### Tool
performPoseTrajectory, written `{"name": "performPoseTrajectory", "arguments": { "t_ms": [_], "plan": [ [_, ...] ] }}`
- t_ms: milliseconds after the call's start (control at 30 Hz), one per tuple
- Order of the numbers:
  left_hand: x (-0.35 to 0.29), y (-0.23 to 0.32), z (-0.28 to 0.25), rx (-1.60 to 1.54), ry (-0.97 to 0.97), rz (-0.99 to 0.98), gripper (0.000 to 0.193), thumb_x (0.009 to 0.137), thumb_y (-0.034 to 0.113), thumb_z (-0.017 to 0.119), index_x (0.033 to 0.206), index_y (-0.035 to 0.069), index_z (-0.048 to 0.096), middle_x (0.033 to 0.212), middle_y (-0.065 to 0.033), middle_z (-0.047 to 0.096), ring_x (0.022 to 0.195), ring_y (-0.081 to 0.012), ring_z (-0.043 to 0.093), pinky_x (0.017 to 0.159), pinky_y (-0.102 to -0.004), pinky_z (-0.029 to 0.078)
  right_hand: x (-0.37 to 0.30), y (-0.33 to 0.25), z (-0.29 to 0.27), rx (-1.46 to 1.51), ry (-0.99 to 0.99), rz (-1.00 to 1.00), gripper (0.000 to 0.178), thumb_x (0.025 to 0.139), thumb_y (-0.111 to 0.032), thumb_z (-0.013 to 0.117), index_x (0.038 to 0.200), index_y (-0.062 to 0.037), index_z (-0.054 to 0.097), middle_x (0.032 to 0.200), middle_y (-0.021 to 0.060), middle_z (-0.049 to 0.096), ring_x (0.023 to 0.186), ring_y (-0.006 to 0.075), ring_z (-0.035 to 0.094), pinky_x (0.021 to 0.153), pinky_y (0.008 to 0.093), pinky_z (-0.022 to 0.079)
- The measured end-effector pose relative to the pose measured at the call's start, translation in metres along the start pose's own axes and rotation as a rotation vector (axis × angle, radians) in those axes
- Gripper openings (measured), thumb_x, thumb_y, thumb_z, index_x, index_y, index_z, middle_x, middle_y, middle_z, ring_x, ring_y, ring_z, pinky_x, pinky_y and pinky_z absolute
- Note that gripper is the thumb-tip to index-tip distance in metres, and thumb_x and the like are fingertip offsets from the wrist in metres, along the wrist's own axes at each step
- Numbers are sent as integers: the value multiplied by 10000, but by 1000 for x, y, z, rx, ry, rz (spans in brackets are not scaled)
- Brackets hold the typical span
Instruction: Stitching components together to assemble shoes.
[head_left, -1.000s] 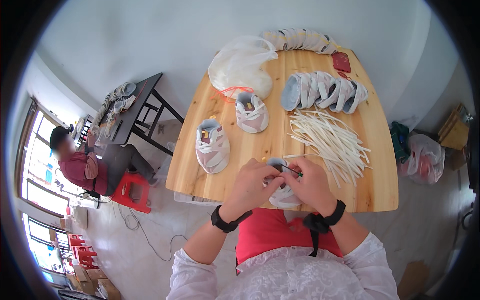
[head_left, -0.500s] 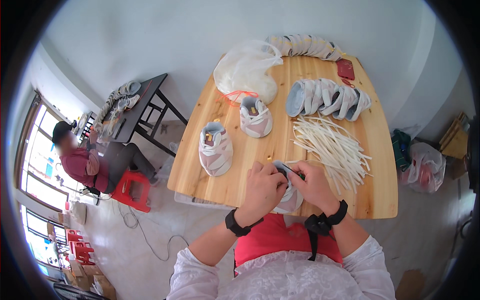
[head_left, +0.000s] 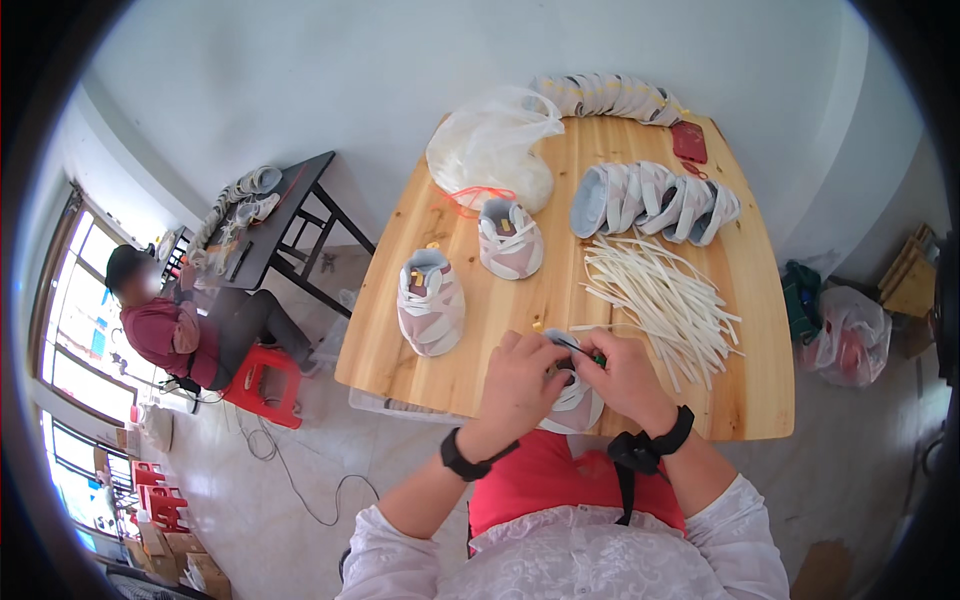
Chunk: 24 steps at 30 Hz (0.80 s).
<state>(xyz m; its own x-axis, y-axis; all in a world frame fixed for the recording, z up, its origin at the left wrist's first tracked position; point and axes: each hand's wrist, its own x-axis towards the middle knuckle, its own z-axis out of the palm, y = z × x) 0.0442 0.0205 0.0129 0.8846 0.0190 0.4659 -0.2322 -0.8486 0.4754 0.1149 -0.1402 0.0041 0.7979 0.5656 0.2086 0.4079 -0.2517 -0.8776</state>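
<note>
At the table's front edge lies a pale grey and pink shoe upper [head_left: 578, 408], mostly covered by my hands. My left hand [head_left: 522, 378] is closed over its left side, fingers bent at the opening; exactly what the fingertips pinch is hidden. My right hand [head_left: 622, 372] grips a thin dark tool [head_left: 570, 344] with a bit of green at its grip, its tip pointing left over the opening. Two similar laced shoe uppers, a nearer one [head_left: 431, 305] and a farther one [head_left: 511, 240], stand to the left. Loose white laces [head_left: 665, 305] lie in a heap to the right.
Nested shoe uppers [head_left: 655, 202] form a row behind the laces, with another row [head_left: 605, 98] at the wooden table's [head_left: 750, 400] far edge. Nearby are a red phone-like item [head_left: 689, 142] and a white plastic bag [head_left: 490, 150]. Far left, a person [head_left: 170, 320] sits on a red stool [head_left: 265, 385].
My left hand has shifted slightly down and left. The tool and more of the shoe upper's opening show between my hands. My right hand has moved only a little.
</note>
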Motion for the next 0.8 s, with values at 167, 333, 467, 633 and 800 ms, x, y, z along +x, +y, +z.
{"name": "performPoseTrajectory", "arguments": {
  "t_ms": [167, 333, 467, 633, 800],
  "plan": [
    [7, -17, -43, -145, -230, 130, 248, 731, 6, 695, 959, 86, 639, 935, -78, 598, 944, -280, 535, 794, -373, 459, -2, 0, 6, -105, 56, -56, 165, 816, -154, 660, 875, -29, 569, 701, 133, 611, 633, 319, 614, 551, 392, 467],
    [0, -25, -43, -5, -260, 333, 255, 657, 7, 731, 878, 83, 629, 913, -44, 613, 885, -264, 553, 770, -356, 466, -13, -14, 16, -305, 259, -304, 216, 801, -114, 698, 987, -68, 600, 896, 97, 632, 734, 297, 638, 566, 392, 491],
    [-15, -29, -34, -20, -116, 315, 209, 644, 19, 725, 801, 81, 601, 860, -32, 597, 843, -261, 556, 716, -365, 464, -38, -24, 34, -196, 162, -371, 315, 729, -11, 719, 1026, -51, 624, 899, 117, 640, 794, 304, 646, 629, 372, 524],
    [-30, -34, -14, 71, 190, 403, 177, 617, 20, 725, 725, 88, 602, 786, -17, 587, 760, -233, 564, 647, -356, 450, -33, -17, 37, -294, 138, -303, 296, 728, -1, 707, 1008, -35, 619, 890, 120, 637, 776, 315, 637, 619, 382, 517],
    [-55, -33, -4, 137, 296, 379, 193, 625, -6, 731, 756, 83, 621, 796, -29, 596, 745, -233, 554, 629, -347, 443, -34, -13, 45, -286, 126, -335, 281, 734, 1, 695, 1000, -39, 613, 866, 112, 630, 755, 319, 624, 603, 394, 508]
  ]
}}
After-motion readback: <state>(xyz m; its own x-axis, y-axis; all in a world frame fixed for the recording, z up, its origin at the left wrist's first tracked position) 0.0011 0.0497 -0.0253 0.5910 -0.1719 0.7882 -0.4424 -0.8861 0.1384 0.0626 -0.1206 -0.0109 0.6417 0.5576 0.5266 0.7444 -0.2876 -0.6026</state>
